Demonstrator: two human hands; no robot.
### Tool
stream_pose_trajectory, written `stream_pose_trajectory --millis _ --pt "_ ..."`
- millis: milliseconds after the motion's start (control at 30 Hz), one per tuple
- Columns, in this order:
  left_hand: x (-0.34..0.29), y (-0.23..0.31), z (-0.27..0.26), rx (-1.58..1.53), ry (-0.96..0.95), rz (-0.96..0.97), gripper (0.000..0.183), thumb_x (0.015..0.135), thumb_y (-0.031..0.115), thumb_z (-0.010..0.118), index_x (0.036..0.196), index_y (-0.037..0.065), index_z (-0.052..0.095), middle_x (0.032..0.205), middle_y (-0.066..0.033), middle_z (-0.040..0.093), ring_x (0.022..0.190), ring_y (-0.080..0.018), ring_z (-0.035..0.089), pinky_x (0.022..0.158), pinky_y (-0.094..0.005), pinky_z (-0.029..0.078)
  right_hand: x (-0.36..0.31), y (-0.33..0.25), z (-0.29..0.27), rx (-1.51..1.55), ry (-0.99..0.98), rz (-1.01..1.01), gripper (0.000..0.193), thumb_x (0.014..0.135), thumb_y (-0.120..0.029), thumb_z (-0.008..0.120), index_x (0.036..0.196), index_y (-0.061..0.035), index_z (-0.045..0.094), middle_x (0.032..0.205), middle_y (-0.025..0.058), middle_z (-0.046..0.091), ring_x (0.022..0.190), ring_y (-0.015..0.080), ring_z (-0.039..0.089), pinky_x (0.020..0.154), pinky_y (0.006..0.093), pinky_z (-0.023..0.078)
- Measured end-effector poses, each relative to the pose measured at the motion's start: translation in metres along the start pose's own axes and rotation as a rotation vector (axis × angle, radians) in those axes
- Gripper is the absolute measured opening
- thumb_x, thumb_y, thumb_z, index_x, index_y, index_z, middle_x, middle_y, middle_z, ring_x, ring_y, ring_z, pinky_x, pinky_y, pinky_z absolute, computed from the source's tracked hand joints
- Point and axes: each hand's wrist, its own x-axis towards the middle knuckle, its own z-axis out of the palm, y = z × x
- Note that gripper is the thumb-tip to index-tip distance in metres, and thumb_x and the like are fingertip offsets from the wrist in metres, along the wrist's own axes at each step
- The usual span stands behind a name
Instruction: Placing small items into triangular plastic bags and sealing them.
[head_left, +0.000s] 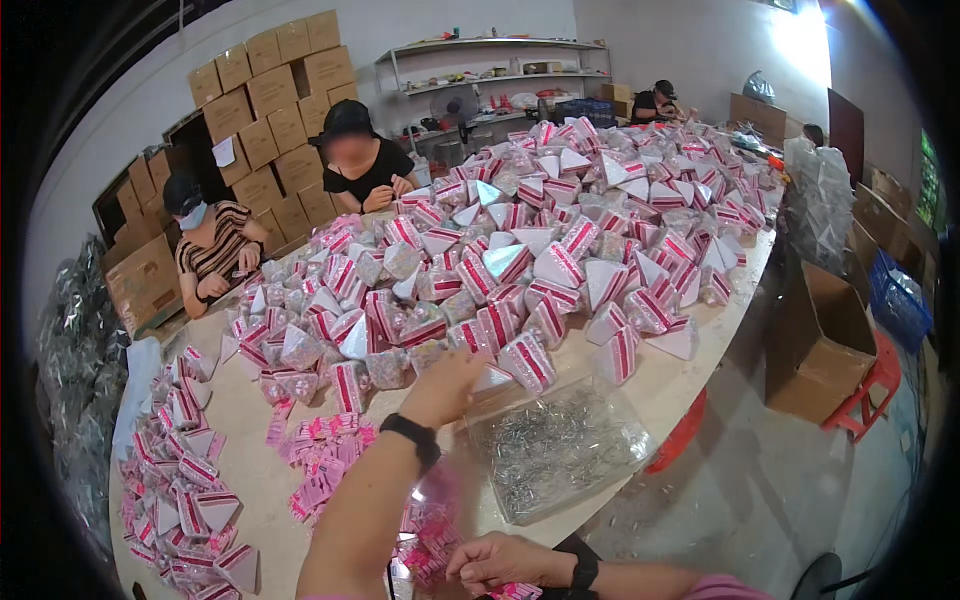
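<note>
Left hand (446, 388) by packages (527, 363), fingertips hidden | right hand (507, 561) half-curled | grips: cannot tell

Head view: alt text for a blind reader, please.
The left hand is at the near edge of heaped pink and white packs on a table, the right hand beside pink packets. A clear tray of metal pieces is right of the left hand. Two co-workers are at left.
</note>
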Motion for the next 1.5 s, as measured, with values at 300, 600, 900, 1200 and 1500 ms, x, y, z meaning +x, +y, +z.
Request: stream_pose_trajectory --millis 300,600,900,1200,1500 --pt "-0.116 -0.027 -0.079 -1.561 0.680 -0.508 0.040 0.078 0.014 0.062 0.116 0.008 0.051 0.111 -0.0113 0.056 0.103 -0.0296 0.055 0.083 -0.0437 0.045 0.006 0.008 -0.001 0.022 -0.040 -0.015 0.016 0.089 -0.011 0.053 0.100 -0.0006 0.059 0.066 -0.0006 0.053 0.055 0.0032 0.045 0.047 0.0170 0.033" --pt "-0.226 0.047 -0.095 -2.183 1.024 -0.546 0.064 0.084 0.058 0.049 0.127 0.010 0.046 0.129 -0.0182 0.047 0.102 -0.0362 0.053 0.072 -0.0383 0.044 0.004 0.013 0.000 -0.005 0.051 -0.046 0.016 0.087 -0.005 0.056 0.100 0.0036 0.060 0.069 0.0043 0.056 0.059 0.0085 0.051 0.052 0.0205 0.039" --pt "-0.259 0.097 -0.064 -2.306 1.073 -0.458 0.069 0.086 0.053 0.050 0.128 0.000 0.041 0.131 -0.0231 0.043 0.115 -0.0420 0.047 0.097 -0.0500 0.040 0.006 -0.031 0.060 -0.409 0.177 -0.249 0.014 0.086 -0.006 0.059 0.096 0.0026 0.063 0.074 0.0013 0.060 0.066 0.0069 0.056 0.059 0.0216 0.046" --pt "-0.261 0.124 -0.071 -1.951 1.132 -0.511 0.053 0.091 0.043 0.048 0.124 0.001 0.045 0.120 -0.0161 0.053 0.113 -0.0303 0.051 0.097 -0.0467 0.041 0.021 -0.061 0.112 -0.859 0.273 -0.651 0.017 0.084 -0.005 0.059 0.099 0.0018 0.063 0.085 0.0117 0.066 0.072 0.0151 0.062 0.066 0.0264 0.049" --pt "-0.269 0.129 -0.065 -1.990 1.230 -0.485 0.047 0.089 0.033 0.056 0.125 0.006 0.045 0.120 -0.0104 0.054 0.114 -0.0253 0.051 0.097 -0.0420 0.042 0.040 -0.049 0.119 -1.085 0.308 -0.799 0.017 0.083 -0.007 0.060 0.098 0.0005 0.062 0.090 0.0161 0.065 0.080 0.0281 0.064 0.070 0.0330 0.050"
